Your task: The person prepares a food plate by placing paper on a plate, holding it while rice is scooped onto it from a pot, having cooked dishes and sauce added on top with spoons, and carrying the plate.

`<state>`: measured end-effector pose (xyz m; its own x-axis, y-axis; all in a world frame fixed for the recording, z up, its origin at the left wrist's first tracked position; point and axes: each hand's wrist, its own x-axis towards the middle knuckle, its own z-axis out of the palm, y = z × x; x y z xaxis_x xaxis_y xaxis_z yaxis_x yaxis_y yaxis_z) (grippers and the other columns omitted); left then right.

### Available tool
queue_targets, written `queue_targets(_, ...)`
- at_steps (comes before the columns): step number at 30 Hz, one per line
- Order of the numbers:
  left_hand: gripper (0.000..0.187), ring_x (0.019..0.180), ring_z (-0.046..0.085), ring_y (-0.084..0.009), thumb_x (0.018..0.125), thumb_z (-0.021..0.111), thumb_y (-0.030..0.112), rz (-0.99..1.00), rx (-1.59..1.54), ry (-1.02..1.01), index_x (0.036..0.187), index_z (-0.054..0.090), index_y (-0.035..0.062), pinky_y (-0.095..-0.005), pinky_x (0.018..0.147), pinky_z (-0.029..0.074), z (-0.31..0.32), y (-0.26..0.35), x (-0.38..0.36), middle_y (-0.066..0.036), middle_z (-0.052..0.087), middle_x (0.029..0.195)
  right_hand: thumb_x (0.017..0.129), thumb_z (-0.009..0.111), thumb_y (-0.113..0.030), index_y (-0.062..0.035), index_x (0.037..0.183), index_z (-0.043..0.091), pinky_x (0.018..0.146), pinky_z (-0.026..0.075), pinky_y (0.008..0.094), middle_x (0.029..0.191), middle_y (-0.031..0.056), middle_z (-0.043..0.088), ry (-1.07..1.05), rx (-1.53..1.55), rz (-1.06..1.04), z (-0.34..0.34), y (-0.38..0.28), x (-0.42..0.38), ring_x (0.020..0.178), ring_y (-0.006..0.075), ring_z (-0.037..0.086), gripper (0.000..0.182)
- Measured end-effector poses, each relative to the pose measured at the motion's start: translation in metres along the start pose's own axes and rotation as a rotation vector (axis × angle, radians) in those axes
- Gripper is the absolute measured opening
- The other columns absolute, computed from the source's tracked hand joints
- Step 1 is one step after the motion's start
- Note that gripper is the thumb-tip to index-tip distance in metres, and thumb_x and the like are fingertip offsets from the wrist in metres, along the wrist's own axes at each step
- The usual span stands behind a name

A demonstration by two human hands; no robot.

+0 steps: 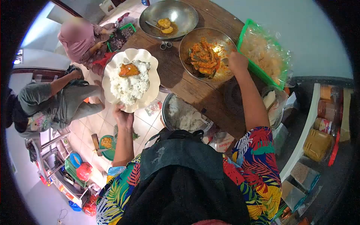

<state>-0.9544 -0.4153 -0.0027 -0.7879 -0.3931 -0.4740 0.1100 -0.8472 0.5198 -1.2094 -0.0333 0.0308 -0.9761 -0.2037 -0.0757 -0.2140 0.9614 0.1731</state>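
Note:
My left hand (123, 118) grips the near edge of a cream scalloped plate (152, 88) from below, off to the left of the table. White rice (129, 88) is heaped on the plate, and a piece of orange-brown sauced food (128, 70) rests on top. Over the right rim of a metal bowl (195, 35), my right hand (237, 63) is closed on what looks like a spoon (225, 62), mostly hidden by the fingers. Red-orange sauced food (204, 56) fills the bowl's left part.
A second metal bowl (146, 15) with yellow pieces stands farther back on the wooden table (163, 62). Behind my right hand is a green basket (243, 32) of plastic-wrapped food. A rice pot (167, 108) sits close to me. Two people (77, 41) (56, 101) are at the left.

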Motion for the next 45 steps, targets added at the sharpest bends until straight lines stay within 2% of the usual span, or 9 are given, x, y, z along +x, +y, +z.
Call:
queue_targets(7,0.052,0.106,0.048,-0.0283,0.062,0.045,0.005,-0.061,-0.036,0.033,0.114,0.042,0.0006,-0.0418,0.094,0.037,-0.011,0.0,0.007,-0.012,0.05,0.113,0.076,0.048,-0.012,0.0044,0.084,0.058,0.066,0.047,0.0445,0.09,0.0231,0.056,0.194,0.028,-0.131,-0.005,-0.012,0.036,0.084,0.0322,0.057,0.021)
queue_targets(13,0.052,0.107,0.047,-0.0282,0.063,0.044,0.006,-0.095,-0.035,0.027,0.115,0.041,0.0008,-0.0419,0.094,0.037,-0.016,0.0,0.011,-0.012,0.05,0.113,0.076,0.049,-0.006,0.0042,0.084,0.056,0.069,0.046,0.0434,0.086,0.0206,0.054,0.252,0.108,-0.183,0.043,-0.007,0.05,0.082,0.0324,0.055,0.015)
queue_targets(16,0.052,0.106,0.048,-0.0283,0.063,0.044,0.007,-0.115,-0.025,0.037,0.115,0.041,0.0011,-0.0422,0.093,0.038,-0.016,-0.001,0.011,-0.012,0.05,0.113,0.077,0.047,-0.004,0.0029,0.085,0.056,0.071,0.045,0.0436,0.082,0.0185,0.053,0.046,-0.055,-0.296,0.017,0.0,0.029,0.082,0.0327,0.053,0.014)
queue_targets(20,0.053,0.105,0.048,-0.0286,0.063,0.045,0.008,-0.104,0.025,0.045,0.115,0.041,0.0009,-0.0425,0.093,0.038,-0.014,-0.001,0.01,-0.013,0.05,0.112,0.077,0.047,-0.005,0.0014,0.083,0.057,0.072,0.044,0.0444,0.082,0.017,0.051,0.097,-0.075,-0.222,-0.016,-0.015,0.028,0.083,0.033,0.053,0.013)
queue_targets(22,0.053,0.104,0.048,-0.0287,0.063,0.045,0.008,-0.106,0.022,0.039,0.115,0.041,0.0009,-0.0428,0.093,0.038,-0.015,-0.003,0.011,-0.013,0.051,0.112,0.077,0.048,-0.005,-0.0003,0.084,0.058,0.074,0.044,0.0428,0.087,0.0161,0.05,0.374,0.088,-0.373,-0.014,-0.026,0.036,0.085,0.0321,0.052,0.013)
queue_targets(26,0.054,0.105,0.048,-0.0289,0.062,0.046,0.009,-0.127,0.029,0.035,0.115,0.041,0.001,-0.0434,0.093,0.037,-0.014,-0.006,0.009,-0.013,0.05,0.112,0.075,0.049,-0.005,-0.0006,0.084,0.059,0.075,0.043,0.041,0.09,0.0149,0.05,0.252,0.132,-0.503,-0.022,-0.052,0.032,0.087,0.0307,0.051,0.014)
queue_targets(32,0.052,0.104,0.048,-0.0284,0.063,0.046,0.009,-0.128,0.027,0.073,0.113,0.042,0.0003,-0.0432,0.093,0.037,-0.021,-0.007,0.014,-0.012,0.051,0.109,0.074,0.05,-0.007,-0.0011,0.085,0.06,0.076,0.043,0.0403,0.088,0.0135,0.05,0.263,0.003,-0.414,-0.005,-0.012,0.032,0.088,0.0277,0.051,0.015)
queue_targets(38,0.051,0.103,0.049,-0.0289,0.063,0.045,0.009,-0.143,0.05,0.061,0.113,0.043,-0.0003,-0.0431,0.093,0.037,-0.028,-0.008,0.017,-0.013,0.051,0.109,0.077,0.05,-0.008,-0.0008,0.083,0.061,0.066,0.048,0.0403,0.085,0.0151,0.054,0.184,0.023,-0.087,-0.019,-0.004,0.03,0.078,0.0297,0.057,0.015)
queue_targets(45,0.054,0.104,0.048,-0.0297,0.063,0.044,0.01,-0.149,0.084,0.059,0.115,0.041,-0.001,-0.0422,0.093,0.037,-0.029,-0.008,0.019,-0.014,0.05,0.112,0.079,0.048,-0.009,0.0031,0.082,0.06,0.065,0.049,0.0415,0.084,0.0195,0.058,-0.187,0.081,0.144,0.002,-0.019,0.035,0.076,0.033,0.06,0.017)
